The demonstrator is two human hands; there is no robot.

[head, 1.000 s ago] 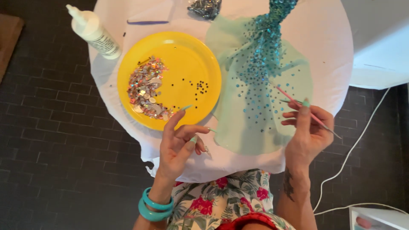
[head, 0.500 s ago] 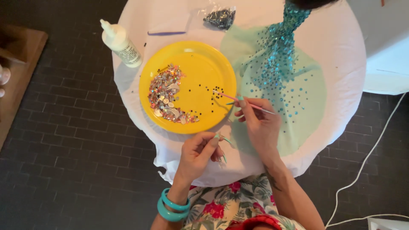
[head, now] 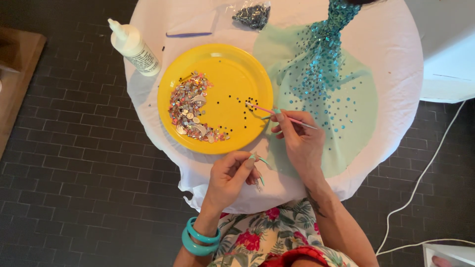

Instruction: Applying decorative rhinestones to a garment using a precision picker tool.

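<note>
- Nearest the viewer, the left hand (head: 230, 178) is held just below the yellow plate (head: 232, 69), over the near edge of the white-clothed round table (head: 396, 59); its fingers are curled loosely and nothing can be made out between them
- Two turquoise bangles (head: 198, 238) are worn on that wrist, further from the plate
- The right hand (head: 299, 141) is placed just right of the plate's near rim; its fingers are pinched around a thin pink stick (head: 282, 115)
- The stick's tip is laid over the plate's right part, among small dark beads (head: 237, 111)
- A crescent heap of mixed sequins (head: 190, 109) is spread on the plate's left half
- A pale green fabric (head: 356, 123) dotted with turquoise sequins is spread right of the plate
- A white glue bottle (head: 133, 44) lies beyond the plate's left rim
- A small clear bag of dark beads (head: 252, 15) is seen beyond the plate's far rim
</note>
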